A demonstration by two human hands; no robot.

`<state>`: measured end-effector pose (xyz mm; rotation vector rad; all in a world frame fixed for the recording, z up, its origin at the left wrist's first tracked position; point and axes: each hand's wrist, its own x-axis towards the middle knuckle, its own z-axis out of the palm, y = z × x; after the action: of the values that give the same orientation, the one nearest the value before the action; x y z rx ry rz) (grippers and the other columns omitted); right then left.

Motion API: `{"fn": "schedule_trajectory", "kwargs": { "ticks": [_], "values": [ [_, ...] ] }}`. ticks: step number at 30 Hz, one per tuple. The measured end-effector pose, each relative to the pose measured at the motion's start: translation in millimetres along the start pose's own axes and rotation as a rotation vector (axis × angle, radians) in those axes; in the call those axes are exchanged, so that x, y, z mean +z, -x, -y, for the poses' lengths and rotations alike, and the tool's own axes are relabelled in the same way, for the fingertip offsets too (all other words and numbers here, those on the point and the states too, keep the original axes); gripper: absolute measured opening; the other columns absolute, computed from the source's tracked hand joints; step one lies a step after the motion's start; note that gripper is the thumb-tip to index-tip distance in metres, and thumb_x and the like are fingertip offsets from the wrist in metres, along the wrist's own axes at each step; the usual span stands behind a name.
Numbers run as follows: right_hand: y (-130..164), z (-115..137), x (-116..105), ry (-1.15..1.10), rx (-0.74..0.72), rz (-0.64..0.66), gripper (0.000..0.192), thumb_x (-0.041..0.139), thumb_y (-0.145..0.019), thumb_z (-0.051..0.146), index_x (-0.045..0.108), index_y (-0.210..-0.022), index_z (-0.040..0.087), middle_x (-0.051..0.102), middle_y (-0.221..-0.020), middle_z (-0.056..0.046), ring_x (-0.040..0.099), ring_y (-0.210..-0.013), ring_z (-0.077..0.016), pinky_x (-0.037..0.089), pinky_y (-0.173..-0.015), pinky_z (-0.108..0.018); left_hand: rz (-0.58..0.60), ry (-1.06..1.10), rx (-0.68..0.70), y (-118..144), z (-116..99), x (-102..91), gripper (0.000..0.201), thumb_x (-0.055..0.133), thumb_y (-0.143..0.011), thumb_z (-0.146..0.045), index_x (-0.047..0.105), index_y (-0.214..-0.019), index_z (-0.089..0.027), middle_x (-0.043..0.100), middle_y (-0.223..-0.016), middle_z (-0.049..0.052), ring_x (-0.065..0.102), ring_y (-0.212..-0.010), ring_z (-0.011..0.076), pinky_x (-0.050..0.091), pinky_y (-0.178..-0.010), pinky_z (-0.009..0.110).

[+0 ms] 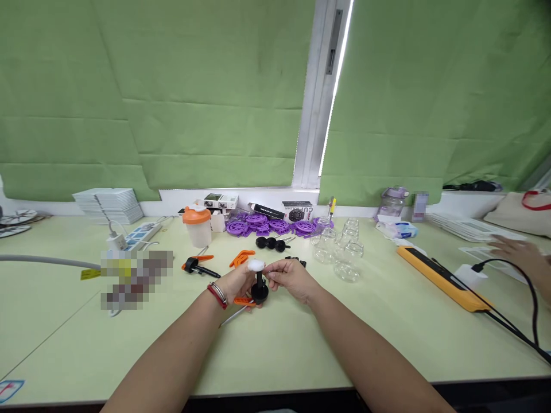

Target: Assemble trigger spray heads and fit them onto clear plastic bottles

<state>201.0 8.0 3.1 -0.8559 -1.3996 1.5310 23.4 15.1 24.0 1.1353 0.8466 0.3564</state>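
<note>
left hand: my left hand (239, 283) pinches a small white piece (256, 265) at the top of the black pump part (259, 288), fingers closed on it.
right hand: my right hand (291, 277) grips the same black pump part from the other side, fingertips closed near its top.
where it is: held just above the pale green table (301, 344), in the middle, near me.
under it: an orange clip (243, 300) and a thin metal rod (235, 316) lie below my left hand.
behind: another black pump with orange collar (198, 267), an orange piece (241, 258), black knobs (270, 244), purple wheels (269, 225), an orange-lidded shaker (197, 226).
right side: clear glass jars (341, 250) stand close by; a yellow power strip (442, 278) and black cable (516, 287) lie farther off.
far right: another person's hand (519, 253) rests on the table.
</note>
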Motion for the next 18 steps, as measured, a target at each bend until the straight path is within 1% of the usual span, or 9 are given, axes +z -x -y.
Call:
{"fn": "schedule_trajectory", "kwargs": {
  "ticks": [4, 8, 10, 13, 18],
  "values": [
    [0.1, 0.1, 1.9, 0.09, -0.035, -0.013, 0.027, 0.076, -0.059, 0.031, 0.069, -0.078, 0.013, 0.059, -0.058, 0.002, 0.051, -0.052, -0.0095, 0.043, -0.058, -0.028, -0.003, -0.031, -0.016, -0.3, -0.5, 1.0, 0.054, 0.047, -0.069, -0.063, 0.051, -0.1, -0.019, 0.062, -0.073, 0.008, 0.06, -0.054, 0.0223, 0.038, -0.037, 0.025],
    [-1.0, -1.0, 2.5, 0.207, -0.149, 0.021, 0.016, 0.072, -0.063, 0.026, 0.069, -0.073, 0.015, 0.061, -0.067, 0.0, 0.05, -0.062, -0.0107, 0.041, -0.063, -0.027, -0.043, -0.053, -0.006, 1.9, -3.3, 5.8, 0.056, 0.047, -0.067, -0.064, 0.05, -0.101, -0.019, 0.061, -0.067, 0.007, 0.059, -0.052, 0.022, 0.037, -0.037, 0.024],
    [-2.0, -1.5, 2.7, 0.259, -0.179, 0.026, 0.011, 0.071, -0.064, 0.023, 0.069, -0.072, 0.016, 0.061, -0.071, 0.0, 0.051, -0.065, -0.0115, 0.041, -0.064, -0.026, -0.05, -0.052, -0.001, 2.6, -4.0, 7.2, 0.056, 0.048, -0.067, -0.064, 0.049, -0.101, -0.02, 0.06, -0.065, 0.006, 0.058, -0.052, 0.0218, 0.036, -0.037, 0.023],
    [-3.9, -1.9, 2.9, 0.286, -0.174, 0.028, 0.008, 0.069, -0.064, 0.02, 0.068, -0.071, 0.017, 0.06, -0.071, 0.0, 0.051, -0.065, -0.0119, 0.041, -0.065, -0.026, -0.043, -0.043, 0.001, 2.5, -3.4, 6.9, 0.055, 0.048, -0.066, -0.064, 0.049, -0.099, -0.02, 0.06, -0.065, 0.005, 0.058, -0.052, 0.0215, 0.035, -0.037, 0.023],
    [-6.0, -0.9, 2.3, 0.286, -0.168, 0.051, 0.009, 0.069, -0.063, 0.02, 0.066, -0.07, 0.017, 0.06, -0.074, 0.0, 0.054, -0.068, -0.0133, 0.043, -0.068, -0.027, -0.042, -0.047, 0.011, 1.5, -1.9, 5.1, 0.051, 0.048, -0.066, -0.064, 0.048, -0.093, -0.021, 0.06, -0.064, 0.005, 0.059, -0.052, 0.0216, 0.035, -0.037, 0.023]
  ]
}}
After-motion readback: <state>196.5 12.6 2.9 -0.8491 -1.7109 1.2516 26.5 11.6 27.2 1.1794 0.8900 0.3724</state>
